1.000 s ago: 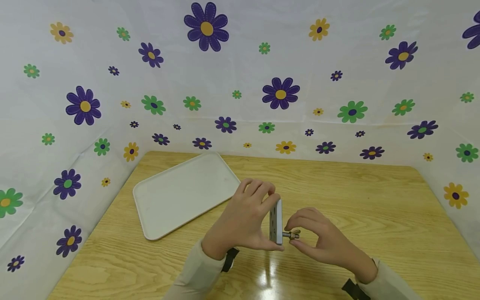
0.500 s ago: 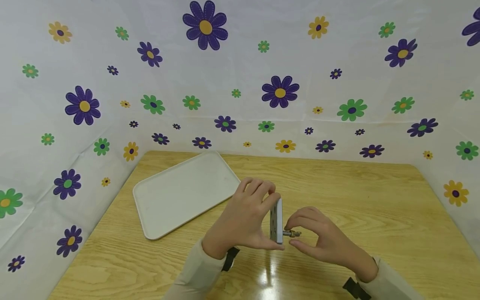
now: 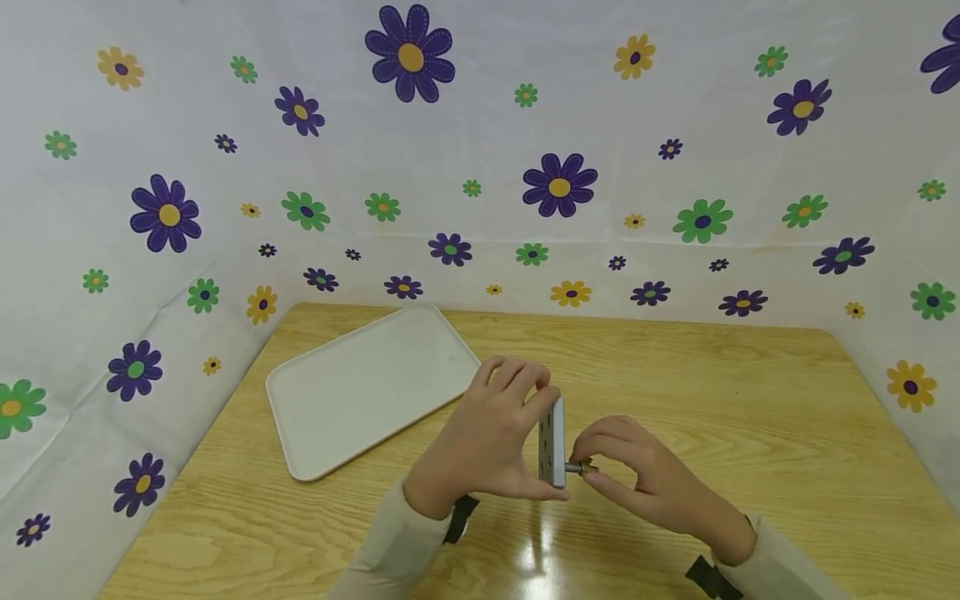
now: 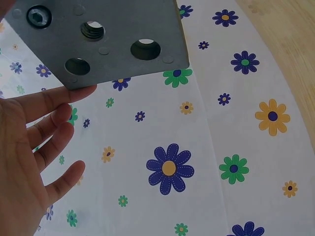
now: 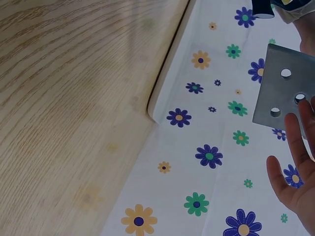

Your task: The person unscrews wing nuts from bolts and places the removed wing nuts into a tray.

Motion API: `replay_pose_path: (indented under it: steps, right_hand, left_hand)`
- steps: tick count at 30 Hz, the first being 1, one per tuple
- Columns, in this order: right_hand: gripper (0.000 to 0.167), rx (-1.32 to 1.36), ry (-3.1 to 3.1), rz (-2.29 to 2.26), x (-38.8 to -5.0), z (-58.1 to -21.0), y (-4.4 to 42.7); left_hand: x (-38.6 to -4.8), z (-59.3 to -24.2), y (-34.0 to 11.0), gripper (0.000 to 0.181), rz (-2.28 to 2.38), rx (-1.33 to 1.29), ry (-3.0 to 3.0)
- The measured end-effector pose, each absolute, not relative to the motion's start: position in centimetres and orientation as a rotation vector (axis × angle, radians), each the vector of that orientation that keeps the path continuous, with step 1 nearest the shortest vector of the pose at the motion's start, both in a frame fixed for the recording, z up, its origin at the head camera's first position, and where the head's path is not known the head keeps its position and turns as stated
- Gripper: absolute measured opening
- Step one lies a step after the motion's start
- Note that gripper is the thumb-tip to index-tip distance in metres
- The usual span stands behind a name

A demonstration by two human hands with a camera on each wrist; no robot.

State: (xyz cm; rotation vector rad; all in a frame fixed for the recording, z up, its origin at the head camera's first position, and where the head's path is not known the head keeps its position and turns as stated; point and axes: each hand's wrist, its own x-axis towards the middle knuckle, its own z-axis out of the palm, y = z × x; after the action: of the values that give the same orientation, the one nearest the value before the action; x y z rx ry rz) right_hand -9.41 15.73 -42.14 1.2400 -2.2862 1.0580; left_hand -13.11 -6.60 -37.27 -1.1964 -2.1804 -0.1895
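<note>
Upright above the table, a grey metal plate (image 3: 557, 442) with several round holes is gripped at its edges by my left hand (image 3: 487, 433), index finger on top and thumb below. A bolt (image 3: 572, 468) sticks out of its right side, and its socket head (image 4: 39, 16) shows on the other face in the left wrist view. A brass-coloured wing nut (image 3: 587, 467) sits near the bolt's free end. Thumb and index finger of my right hand (image 3: 648, 475) pinch the wing nut, partly covering it. The right wrist view shows the plate (image 5: 274, 93) beyond the fingers, with the nut hidden.
A white tray (image 3: 375, 392) lies at an angle on the left of the wooden table (image 3: 712, 383). White flower-patterned sheeting (image 3: 480, 133) stands around the back and sides. Dark straps (image 3: 461, 518) show at both wrists.
My right thumb has moved up from below onto the wing nut, closing with the index finger. The wing nut stands at a different angle. My left hand and the plate have hardly moved.
</note>
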Motion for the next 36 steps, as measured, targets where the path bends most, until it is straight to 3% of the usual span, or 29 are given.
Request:
replay_pose_path:
  steps: [12, 20, 28, 36]
  right_hand:
    - [0.009, 1.255, -2.220, 0.979, -9.83, -42.54, 15.45]
    - [0.012, 1.249, -2.236, 0.972, -9.76, -42.40, 15.53]
    - [0.033, 1.260, -2.314, 1.064, -9.48, -42.10, 15.93]
    - [0.029, 1.247, -2.314, 1.042, -9.42, -41.98, 15.70]
  left_hand:
    - [-13.23, -37.35, -6.55, 0.089, -0.196, -1.199, -2.167]
    - [-13.15, -37.30, -6.54, 0.088, -0.197, -1.193, -2.188]
    - [-13.10, -37.29, -6.53, 0.087, -0.201, -1.191, -2.198]
    - [-13.09, -37.23, -6.61, 0.087, -0.196, -1.192, -2.204]
